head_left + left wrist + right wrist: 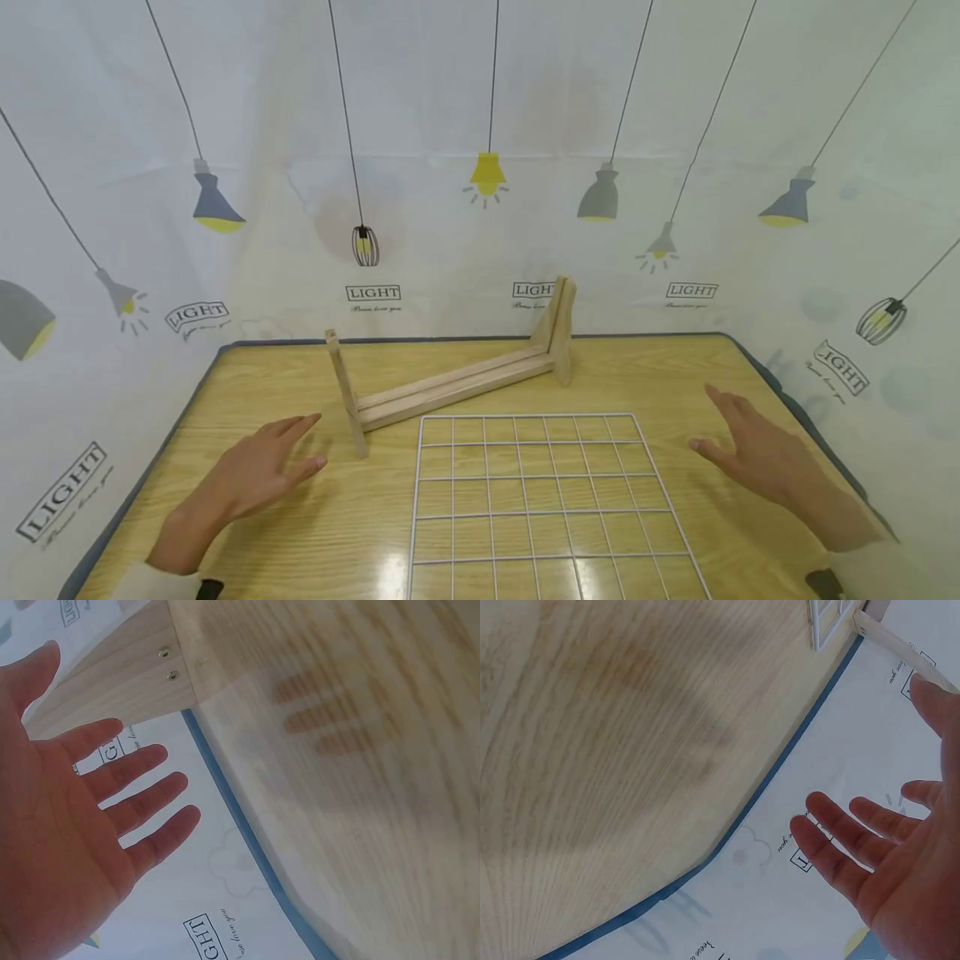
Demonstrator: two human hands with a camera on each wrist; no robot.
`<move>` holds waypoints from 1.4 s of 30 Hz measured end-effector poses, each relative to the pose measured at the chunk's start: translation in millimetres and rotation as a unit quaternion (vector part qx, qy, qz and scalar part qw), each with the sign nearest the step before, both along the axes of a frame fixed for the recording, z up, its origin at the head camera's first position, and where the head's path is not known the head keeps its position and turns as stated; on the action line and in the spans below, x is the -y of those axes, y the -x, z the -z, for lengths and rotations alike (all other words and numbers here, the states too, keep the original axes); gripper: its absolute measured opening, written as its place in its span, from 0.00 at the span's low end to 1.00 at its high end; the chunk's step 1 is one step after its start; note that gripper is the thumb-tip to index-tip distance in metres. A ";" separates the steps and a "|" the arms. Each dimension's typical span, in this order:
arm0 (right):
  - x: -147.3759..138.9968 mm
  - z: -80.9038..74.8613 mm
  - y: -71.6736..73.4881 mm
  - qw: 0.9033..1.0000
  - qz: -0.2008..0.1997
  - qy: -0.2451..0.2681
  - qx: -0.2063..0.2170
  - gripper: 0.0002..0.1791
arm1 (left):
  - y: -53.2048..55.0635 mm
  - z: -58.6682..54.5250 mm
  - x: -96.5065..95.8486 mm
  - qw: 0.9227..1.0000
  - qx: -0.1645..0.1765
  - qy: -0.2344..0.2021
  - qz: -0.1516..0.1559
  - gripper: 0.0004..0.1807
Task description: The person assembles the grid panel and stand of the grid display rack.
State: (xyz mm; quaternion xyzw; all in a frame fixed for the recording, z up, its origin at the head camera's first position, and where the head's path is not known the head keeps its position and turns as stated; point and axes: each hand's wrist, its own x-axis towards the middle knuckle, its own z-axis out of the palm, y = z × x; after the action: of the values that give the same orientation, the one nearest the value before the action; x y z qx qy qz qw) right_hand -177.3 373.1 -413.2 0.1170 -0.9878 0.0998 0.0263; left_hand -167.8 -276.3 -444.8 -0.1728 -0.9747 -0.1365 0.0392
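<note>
Over the left side of the table, my left hand (pixel 251 475) is held with fingers extended and nothing in it. Nearest to it is the left upright of a wooden stand (pixel 457 387), which has a long grooved bar between two end pieces. In the left wrist view, one wooden end piece (pixel 124 671) shows two screw heads, beyond the spread left fingers. My right hand (pixel 765 458) is over the table's right side, fingers extended and holding nothing. Between the hands a white wire grid panel (pixel 532 512) lies flat, in front of the stand.
The wood-grain table (pixel 337 533) has a dark blue edging along its back and sides. A pale curtain (pixel 435 108) printed with hanging lamps and "LIGHT" labels rises close behind it and along both sides.
</note>
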 end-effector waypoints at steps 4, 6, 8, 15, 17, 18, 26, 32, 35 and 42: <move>0.3 5.2 -1.6 1.000 0.000 0.015 0.012 0.50 | 0.7 3.2 -3.8 1.000 0.006 -0.007 0.005 0.37; 0.5 7.0 -2.5 1.000 -0.002 0.021 0.018 0.49 | 0.9 5.1 -6.3 1.000 0.008 -0.012 0.008 0.36; 1.0 8.5 -3.2 0.999 -0.007 0.026 0.019 0.48 | 0.6 7.0 -9.3 1.000 0.013 -0.017 0.011 0.36; 6.4 13.1 -5.3 0.998 -0.013 0.043 0.039 0.45 | -1.3 8.2 -22.2 0.998 0.038 -0.033 0.027 0.34; 7.9 14.0 -6.3 0.997 -0.011 0.058 0.055 0.45 | -1.9 8.8 -25.1 0.998 0.042 -0.036 0.029 0.33; 8.5 14.6 -6.9 0.996 -0.009 0.063 0.063 0.45 | -2.2 9.1 -26.4 0.998 0.042 -0.037 0.031 0.33; 14.8 20.0 -9.6 0.988 -0.013 0.093 0.122 0.45 | -5.7 9.0 -36.9 0.997 0.051 -0.042 0.034 0.34; 19.5 24.9 -13.1 0.981 -0.020 0.116 0.156 0.44 | -10.1 8.0 -43.7 0.996 0.070 -0.044 0.022 0.37; 23.1 27.6 -15.9 0.980 -0.019 0.119 0.159 0.43 | -12.6 7.6 -48.8 0.995 0.085 -0.043 0.007 0.39; 30.0 30.5 -20.6 0.976 -0.021 0.137 0.168 0.42 | -20.4 6.6 -68.7 0.991 0.121 -0.045 -0.023 0.38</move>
State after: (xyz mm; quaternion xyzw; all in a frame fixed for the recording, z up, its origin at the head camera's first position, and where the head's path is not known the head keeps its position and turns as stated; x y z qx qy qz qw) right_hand -156.7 343.2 -443.6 0.1143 -0.9525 0.2526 -0.1261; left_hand -147.4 -207.6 -451.4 -0.1305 -0.9688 -0.1996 -0.0680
